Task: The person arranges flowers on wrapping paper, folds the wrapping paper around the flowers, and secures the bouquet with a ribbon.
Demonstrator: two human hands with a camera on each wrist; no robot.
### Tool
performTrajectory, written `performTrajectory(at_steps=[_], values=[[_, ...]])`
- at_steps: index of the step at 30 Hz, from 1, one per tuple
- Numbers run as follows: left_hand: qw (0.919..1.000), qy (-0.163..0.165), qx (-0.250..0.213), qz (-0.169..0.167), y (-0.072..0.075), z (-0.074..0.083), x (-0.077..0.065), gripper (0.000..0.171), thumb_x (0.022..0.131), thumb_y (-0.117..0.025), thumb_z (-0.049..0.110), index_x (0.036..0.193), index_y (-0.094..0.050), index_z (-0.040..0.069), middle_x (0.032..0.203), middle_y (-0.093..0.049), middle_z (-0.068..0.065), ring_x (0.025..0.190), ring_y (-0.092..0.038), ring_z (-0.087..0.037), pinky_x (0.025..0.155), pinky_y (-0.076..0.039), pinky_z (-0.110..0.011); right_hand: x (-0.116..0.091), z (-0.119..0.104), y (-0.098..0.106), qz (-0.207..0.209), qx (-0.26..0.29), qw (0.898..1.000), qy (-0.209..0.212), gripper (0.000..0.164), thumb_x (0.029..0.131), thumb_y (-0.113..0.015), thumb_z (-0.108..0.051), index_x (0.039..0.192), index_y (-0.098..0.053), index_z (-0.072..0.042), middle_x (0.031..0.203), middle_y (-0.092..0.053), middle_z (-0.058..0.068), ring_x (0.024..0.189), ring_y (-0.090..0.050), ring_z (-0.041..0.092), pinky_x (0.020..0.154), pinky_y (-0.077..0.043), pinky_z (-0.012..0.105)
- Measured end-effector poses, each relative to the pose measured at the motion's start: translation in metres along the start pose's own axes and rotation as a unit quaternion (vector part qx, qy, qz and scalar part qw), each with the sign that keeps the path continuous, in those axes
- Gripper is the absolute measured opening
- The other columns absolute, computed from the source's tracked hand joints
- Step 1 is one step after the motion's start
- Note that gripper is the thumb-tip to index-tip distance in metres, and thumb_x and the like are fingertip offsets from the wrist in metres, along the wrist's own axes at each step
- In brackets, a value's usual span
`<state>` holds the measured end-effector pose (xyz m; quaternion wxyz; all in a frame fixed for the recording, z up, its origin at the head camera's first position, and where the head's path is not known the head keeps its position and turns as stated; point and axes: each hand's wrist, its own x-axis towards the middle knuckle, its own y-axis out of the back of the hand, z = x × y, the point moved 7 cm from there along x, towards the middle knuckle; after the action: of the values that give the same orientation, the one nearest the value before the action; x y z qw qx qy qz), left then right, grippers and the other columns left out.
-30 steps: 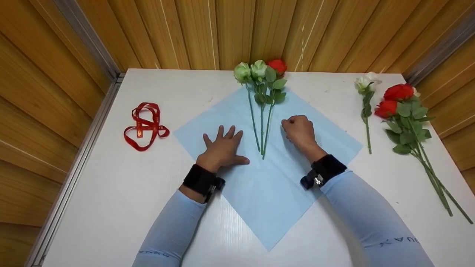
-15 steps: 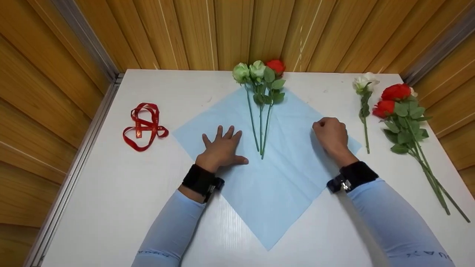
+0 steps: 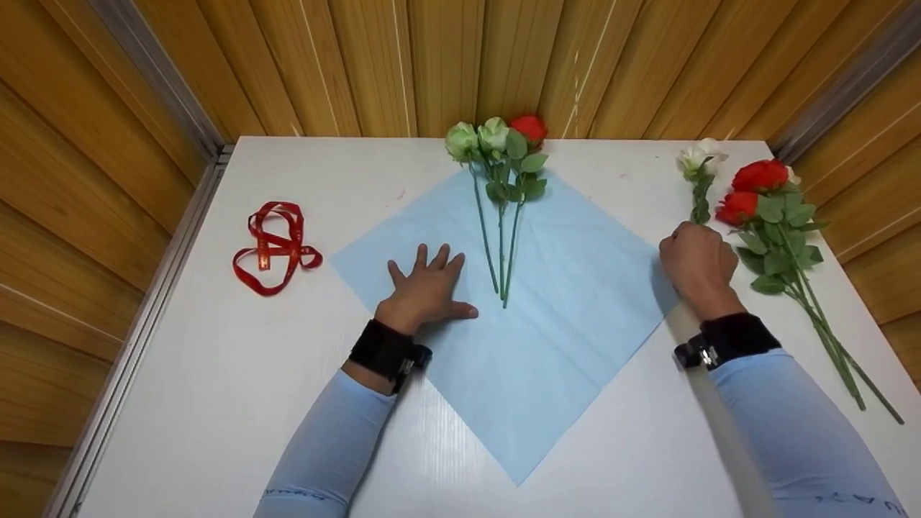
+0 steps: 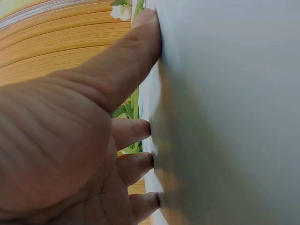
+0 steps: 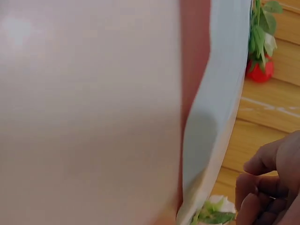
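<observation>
On the table lies a light blue wrapping sheet [image 3: 532, 388], turned cornerwise. My left hand [image 3: 424, 291] rests on its left half with the fingers spread; the left wrist view shows the fingertips [image 4: 140, 206] against the surface. Two pale green roses [image 3: 461, 141] and a red rose [image 3: 529, 131] lie at the sheet's top, stems across its middle. My right hand [image 3: 699, 266], fingers curled, is over the right corner of the sheet and hides the lower stem of a white rose [image 3: 701, 158]. Nothing shows between its fingers in the right wrist view.
Further right lie red roses [image 3: 761, 175] with long leafy stems. A loosely looped red ribbon [image 3: 291, 248] is on the left of the white table [image 3: 201, 403]. Wood-patterned panels [image 3: 446, 65] stand behind and at both sides.
My right hand has moved rightward from beside the stems to the sheet's right corner, its fingers curled throughout. The left hand keeps its place on the sheet.
</observation>
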<state>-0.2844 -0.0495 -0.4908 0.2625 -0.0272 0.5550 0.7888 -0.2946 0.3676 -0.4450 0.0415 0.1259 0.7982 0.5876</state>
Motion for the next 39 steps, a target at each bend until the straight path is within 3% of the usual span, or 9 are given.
performTrajectory(at_steps=[4,14,21,26,30,36,39], values=[[1.0000,0.001,-0.001,0.001,0.000,0.000,0.000,0.102,0.090,-0.078,0.059,0.170,-0.025,0.022,0.178,-0.012,-0.008,0.164,0.002,-0.042,0.118,-0.001,-0.083,0.002,0.019,0.000,-0.027,-0.030,0.999,-0.026,0.037,0.099,-0.043,-0.018,0.076,-0.062,0.003,0.081,-0.063,0.029,0.069,-0.061,0.047,0.048,-0.042,0.048],[0.9999,-0.001,-0.009,0.005,0.003,-0.001,-0.001,0.103,0.089,-0.079,0.058,0.169,-0.026,0.021,0.178,-0.013,-0.009,0.163,0.002,-0.043,0.117,0.000,-0.083,0.005,0.045,-0.003,-0.099,-0.058,0.992,-0.058,0.033,0.098,-0.045,-0.017,0.092,-0.062,0.010,0.095,-0.064,0.039,0.077,-0.063,0.048,0.052,-0.046,0.047],[1.0000,-0.001,-0.003,0.008,0.002,-0.001,-0.001,0.103,0.089,-0.079,0.059,0.169,-0.026,0.022,0.178,-0.014,-0.009,0.163,0.001,-0.043,0.117,-0.001,-0.083,0.011,0.044,0.003,-0.079,-0.017,0.995,-0.063,0.030,0.096,-0.046,-0.011,0.092,-0.063,0.013,0.093,-0.064,0.038,0.081,-0.061,0.051,0.054,-0.046,0.046],[0.9999,-0.001,-0.005,0.010,0.003,0.000,-0.001,0.103,0.089,-0.080,0.058,0.169,-0.027,0.022,0.177,-0.014,-0.009,0.163,0.001,-0.043,0.117,-0.001,-0.083,0.015,0.020,0.010,-0.018,0.047,0.997,-0.050,0.037,0.100,-0.047,-0.016,0.085,-0.067,0.012,0.072,-0.062,0.023,0.074,-0.058,0.043,0.056,-0.040,0.043],[1.0000,0.001,-0.002,0.009,0.002,-0.001,-0.002,0.102,0.089,-0.079,0.058,0.169,-0.027,0.022,0.177,-0.015,-0.009,0.164,0.001,-0.042,0.117,-0.001,-0.083,0.015,-0.015,0.009,-0.004,0.113,0.993,-0.028,0.036,0.103,-0.052,-0.019,0.095,-0.073,0.009,0.075,-0.070,0.019,0.073,-0.062,0.036,0.061,-0.044,0.040],[1.0000,-0.003,-0.004,0.008,0.001,0.000,-0.002,0.102,0.090,-0.078,0.059,0.169,-0.026,0.022,0.177,-0.014,-0.009,0.163,0.001,-0.043,0.117,-0.001,-0.083,0.016,-0.076,-0.009,-0.031,0.201,0.979,-0.021,0.031,0.102,-0.060,-0.022,0.104,-0.077,0.003,0.070,-0.073,0.005,0.056,-0.064,0.013,0.057,-0.049,0.028],[1.0000,-0.003,-0.001,0.009,0.001,0.001,-0.001,0.102,0.090,-0.078,0.060,0.169,-0.026,0.021,0.177,-0.014,-0.009,0.163,0.001,-0.043,0.117,-0.002,-0.083,0.017,-0.102,-0.028,-0.066,0.247,0.966,-0.033,0.031,0.102,-0.061,-0.022,0.109,-0.075,0.004,0.068,-0.072,0.001,0.052,-0.065,0.009,0.053,-0.052,0.025]])
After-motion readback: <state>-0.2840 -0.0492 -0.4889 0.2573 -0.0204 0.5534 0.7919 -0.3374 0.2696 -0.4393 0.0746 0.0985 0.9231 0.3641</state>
